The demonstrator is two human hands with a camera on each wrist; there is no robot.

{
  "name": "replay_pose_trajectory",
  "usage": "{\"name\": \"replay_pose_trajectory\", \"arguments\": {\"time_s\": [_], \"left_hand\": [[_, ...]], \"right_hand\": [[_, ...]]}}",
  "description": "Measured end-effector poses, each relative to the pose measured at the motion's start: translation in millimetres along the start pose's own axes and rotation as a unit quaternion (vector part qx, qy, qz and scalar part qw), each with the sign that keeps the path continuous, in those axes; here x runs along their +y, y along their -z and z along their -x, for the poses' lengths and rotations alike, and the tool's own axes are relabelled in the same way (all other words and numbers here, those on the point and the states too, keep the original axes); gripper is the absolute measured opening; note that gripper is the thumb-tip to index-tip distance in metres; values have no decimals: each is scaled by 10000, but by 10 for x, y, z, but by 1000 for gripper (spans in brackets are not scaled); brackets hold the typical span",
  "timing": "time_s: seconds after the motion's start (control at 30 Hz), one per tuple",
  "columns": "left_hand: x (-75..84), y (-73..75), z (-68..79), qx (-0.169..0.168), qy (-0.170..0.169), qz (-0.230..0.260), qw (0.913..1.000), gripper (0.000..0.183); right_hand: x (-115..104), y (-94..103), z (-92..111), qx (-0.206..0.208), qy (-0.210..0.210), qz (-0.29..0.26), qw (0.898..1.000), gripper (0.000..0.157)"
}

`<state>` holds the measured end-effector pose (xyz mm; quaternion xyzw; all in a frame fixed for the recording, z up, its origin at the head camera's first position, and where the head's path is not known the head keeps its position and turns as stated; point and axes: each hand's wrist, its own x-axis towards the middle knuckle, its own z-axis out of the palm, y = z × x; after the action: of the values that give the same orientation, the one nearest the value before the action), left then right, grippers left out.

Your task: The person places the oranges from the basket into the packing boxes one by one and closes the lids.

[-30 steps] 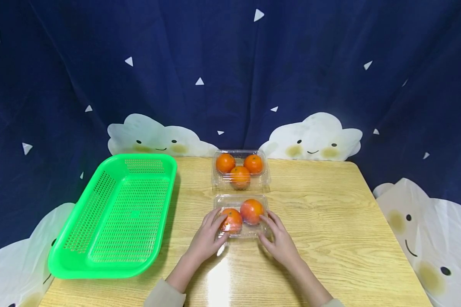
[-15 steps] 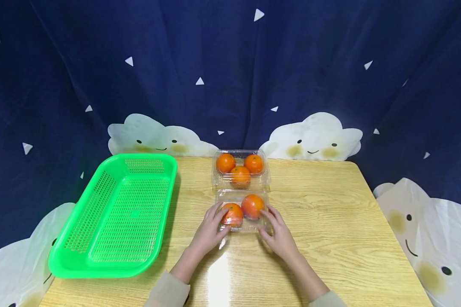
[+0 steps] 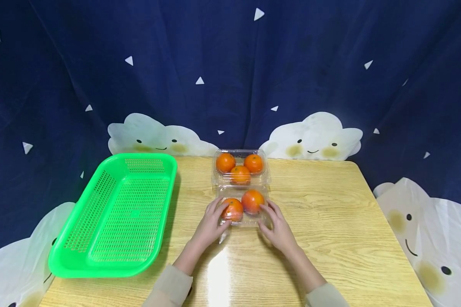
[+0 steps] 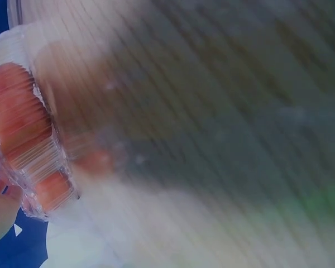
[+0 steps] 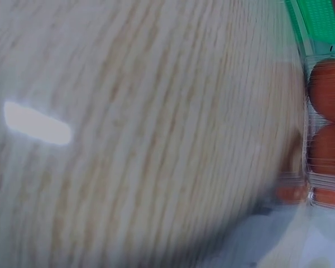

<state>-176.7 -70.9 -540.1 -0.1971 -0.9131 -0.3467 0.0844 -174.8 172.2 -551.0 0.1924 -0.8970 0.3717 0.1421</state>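
A clear plastic fruit box (image 3: pixel 250 222) holding two oranges (image 3: pixel 232 209) sits on the table between both hands. My left hand (image 3: pixel 208 225) grips its left side, thumb by the near corner and fingers along the side. On the opposite side my right hand (image 3: pixel 279 230) holds the box the same way, thumb low and fingers bent against the wall. The left wrist view has the box (image 4: pixel 58 151) at its left edge, with part of a hand (image 4: pixel 3 215) beside it. Oranges (image 5: pixel 328 92) behind clear plastic show at the right edge of the right wrist view.
Right behind, a second clear box (image 3: pixel 220 180) with three oranges (image 3: pixel 240 175) stands at the table's back edge. A green plastic basket (image 3: pixel 165 204) lies to the left on the wooden table (image 3: pixel 330 221). A dark blue curtain (image 3: pixel 230 64) hangs behind.
Both hands have slid the near box away from the person, up to the front of the far box. The far box and the basket have stayed put.
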Motion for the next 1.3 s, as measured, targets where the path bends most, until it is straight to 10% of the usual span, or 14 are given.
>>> {"name": "replay_pose_trajectory", "arguments": {"time_s": [1.3], "left_hand": [[-37, 14, -49, -10, 174, 41, 9998, 52]], "right_hand": [[-3, 43, -89, -566, -221, 232, 9979, 47]]}}
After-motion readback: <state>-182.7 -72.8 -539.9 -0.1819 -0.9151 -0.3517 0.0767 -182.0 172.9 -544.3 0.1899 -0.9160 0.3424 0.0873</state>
